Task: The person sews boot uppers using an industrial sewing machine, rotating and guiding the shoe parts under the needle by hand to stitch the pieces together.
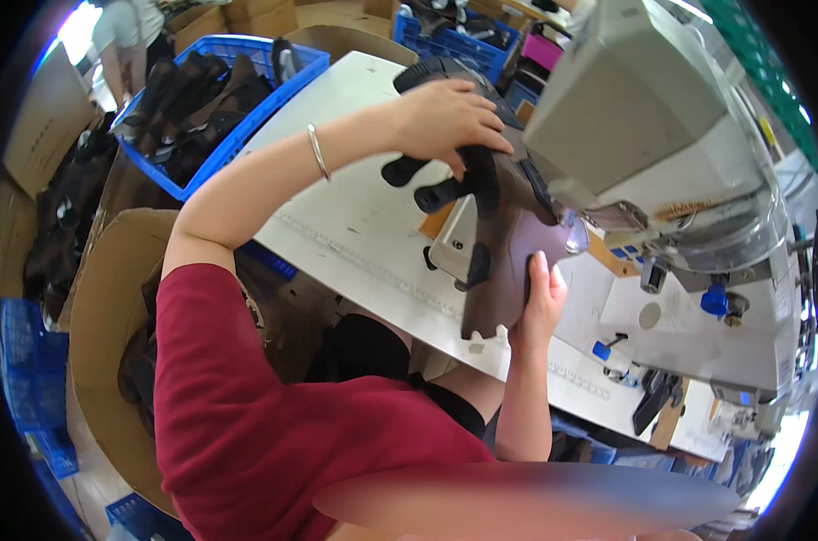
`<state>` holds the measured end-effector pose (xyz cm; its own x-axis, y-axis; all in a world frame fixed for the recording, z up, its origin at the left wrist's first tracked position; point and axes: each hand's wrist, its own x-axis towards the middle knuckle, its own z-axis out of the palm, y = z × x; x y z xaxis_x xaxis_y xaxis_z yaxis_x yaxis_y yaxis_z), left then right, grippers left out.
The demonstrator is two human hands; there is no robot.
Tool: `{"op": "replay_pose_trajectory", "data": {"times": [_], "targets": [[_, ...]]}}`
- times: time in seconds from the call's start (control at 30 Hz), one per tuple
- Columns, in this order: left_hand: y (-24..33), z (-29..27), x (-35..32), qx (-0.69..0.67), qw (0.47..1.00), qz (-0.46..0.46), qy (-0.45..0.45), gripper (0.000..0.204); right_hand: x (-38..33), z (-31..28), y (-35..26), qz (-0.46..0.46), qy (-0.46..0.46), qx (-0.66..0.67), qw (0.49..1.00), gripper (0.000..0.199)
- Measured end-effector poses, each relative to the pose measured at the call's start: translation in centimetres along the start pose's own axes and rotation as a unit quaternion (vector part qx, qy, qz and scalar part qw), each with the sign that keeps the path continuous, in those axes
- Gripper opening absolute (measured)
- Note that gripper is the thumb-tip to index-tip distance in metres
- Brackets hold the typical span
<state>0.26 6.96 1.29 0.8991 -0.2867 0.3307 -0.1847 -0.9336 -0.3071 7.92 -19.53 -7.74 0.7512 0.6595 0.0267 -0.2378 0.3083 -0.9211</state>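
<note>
Illumination is bright across the centre, where the white tabletop (373, 243) reflects strongly; the space beneath it falls into shadow. Burnt-out glare occupies the upper left rim and recurs at the lower right. The brown boot (506, 270) carries a soft sheen, its black parts losing detail. Sharp highlights mark the metal bangle (317, 151) and the clear plastic guard (750, 236). Straight edges bow toward the black circular border, with bluish fringing. An oval blur veils the lower edge. The blue crates (32, 365) at far left appear slightly soft.
</note>
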Motion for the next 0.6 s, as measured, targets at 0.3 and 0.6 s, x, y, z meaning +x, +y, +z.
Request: {"op": "replay_pose_trajectory", "data": {"times": [0.3, 0.6], "targets": [[5.6, -4.2, -11.8, -0.166, 0.957, -0.226, -0.076, 0.056, -3.7, -2.1, 4.7, -0.116, 0.001, 0.048, 0.992, 0.037], [7.4, -6.9, -17.1, -0.443, 0.820, -0.355, -0.072, 0.044, -2.2, 6.2, 4.0, -0.180, -0.150, -0.136, 0.963, 0.044]]}}
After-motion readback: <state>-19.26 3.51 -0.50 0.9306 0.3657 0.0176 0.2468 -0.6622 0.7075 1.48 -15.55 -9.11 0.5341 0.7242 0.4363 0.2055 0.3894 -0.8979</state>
